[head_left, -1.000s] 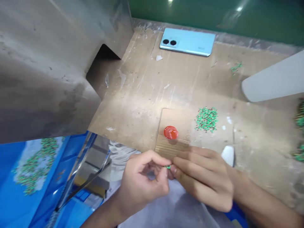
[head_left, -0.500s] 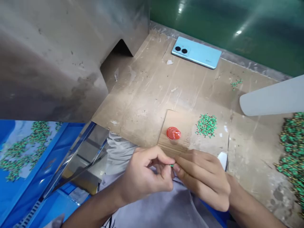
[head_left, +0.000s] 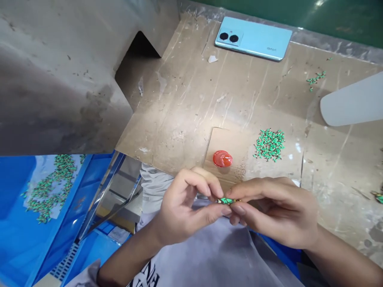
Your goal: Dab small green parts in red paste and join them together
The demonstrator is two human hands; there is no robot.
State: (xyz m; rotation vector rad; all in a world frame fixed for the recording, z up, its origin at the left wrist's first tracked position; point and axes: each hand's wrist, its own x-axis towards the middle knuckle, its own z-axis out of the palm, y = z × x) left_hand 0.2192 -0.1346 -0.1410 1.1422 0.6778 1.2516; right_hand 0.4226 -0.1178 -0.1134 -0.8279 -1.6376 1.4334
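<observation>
I see my 2 hands meeting just above my lap at the near edge of the table: the left hand pinches one end of a small green part between thumb and forefinger, and the right hand pinches the other end the same way, the remaining fingers curled under. The part sits between the 2 sets of fingertips, clear of the table, and its long axis runs roughly level from left to right across my view, one end toward each hand; I cannot tell which end is which, it is too small. As for progress, I judge the work as mid-stream on this 1 piece: a small heap of green parts lies just beyond the right hand on a cardboard piece, a far larger scatter rests in the blue tray well off to the left of the left hand, and a few more show at the far right edge, so plenty seem left to handle. A red blob sits just beyond the fingertips, untouched. A light blue phone lies face down well beyond both hands, and a white blade-like shape reaches in beyond the right hand.
</observation>
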